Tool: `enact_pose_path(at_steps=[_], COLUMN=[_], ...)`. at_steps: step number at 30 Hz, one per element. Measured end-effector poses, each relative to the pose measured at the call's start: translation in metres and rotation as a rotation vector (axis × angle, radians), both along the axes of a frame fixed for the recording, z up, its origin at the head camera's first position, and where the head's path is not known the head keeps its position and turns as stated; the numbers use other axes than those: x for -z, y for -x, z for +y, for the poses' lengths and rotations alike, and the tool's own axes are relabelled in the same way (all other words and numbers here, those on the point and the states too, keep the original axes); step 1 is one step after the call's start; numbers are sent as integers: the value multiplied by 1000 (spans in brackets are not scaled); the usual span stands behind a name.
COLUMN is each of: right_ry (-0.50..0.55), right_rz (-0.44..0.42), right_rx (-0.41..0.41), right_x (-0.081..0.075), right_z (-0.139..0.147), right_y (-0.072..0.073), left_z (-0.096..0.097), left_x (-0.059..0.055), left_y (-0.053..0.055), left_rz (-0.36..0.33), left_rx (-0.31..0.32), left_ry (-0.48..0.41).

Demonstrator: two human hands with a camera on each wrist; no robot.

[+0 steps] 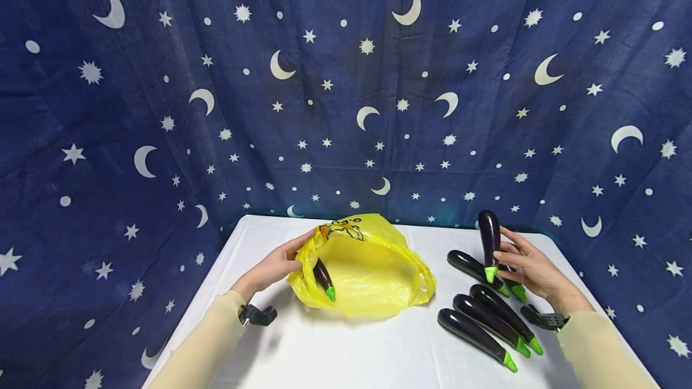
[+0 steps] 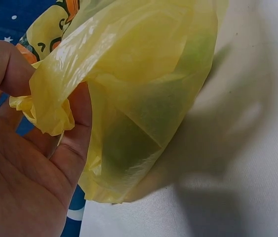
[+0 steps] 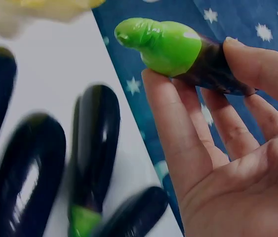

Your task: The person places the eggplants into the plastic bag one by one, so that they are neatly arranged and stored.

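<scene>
Two half-curled grips: my right hand (image 1: 532, 270) pinches the raised eggplant (image 1: 489, 238); my left hand (image 1: 274, 268) pinches the yellow bag (image 1: 373, 281), I judge to spread it.

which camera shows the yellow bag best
The head view: it shows the yellow bag whole, mouth open. The left wrist view shows one side close in the left hand; the right wrist view, only a blurred edge.

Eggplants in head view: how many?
7: one eggplant in the right hand, five on the table, one in the yellow bag; more may be hidden inside.
</scene>
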State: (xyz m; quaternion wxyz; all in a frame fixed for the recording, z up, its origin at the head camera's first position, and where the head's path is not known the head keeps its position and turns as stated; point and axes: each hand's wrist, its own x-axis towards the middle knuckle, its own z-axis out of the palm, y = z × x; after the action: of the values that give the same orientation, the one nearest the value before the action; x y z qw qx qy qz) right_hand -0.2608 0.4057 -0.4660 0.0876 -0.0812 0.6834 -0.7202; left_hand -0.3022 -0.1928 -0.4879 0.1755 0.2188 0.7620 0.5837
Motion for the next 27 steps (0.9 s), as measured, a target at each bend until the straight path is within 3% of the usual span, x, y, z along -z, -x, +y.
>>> enact_pose_path(at_steps=[15, 27], right_ry=[14, 58], right_rz=[-76, -51], right_rx=[-108, -263], right_x=[-8, -13], right_z=[-70, -118], right_y=[8, 9], left_z=[1, 2], left_x=[0, 0], left_y=[1, 1], left_rz=[3, 19], left_rx=[0, 6], left_ry=[12, 20])
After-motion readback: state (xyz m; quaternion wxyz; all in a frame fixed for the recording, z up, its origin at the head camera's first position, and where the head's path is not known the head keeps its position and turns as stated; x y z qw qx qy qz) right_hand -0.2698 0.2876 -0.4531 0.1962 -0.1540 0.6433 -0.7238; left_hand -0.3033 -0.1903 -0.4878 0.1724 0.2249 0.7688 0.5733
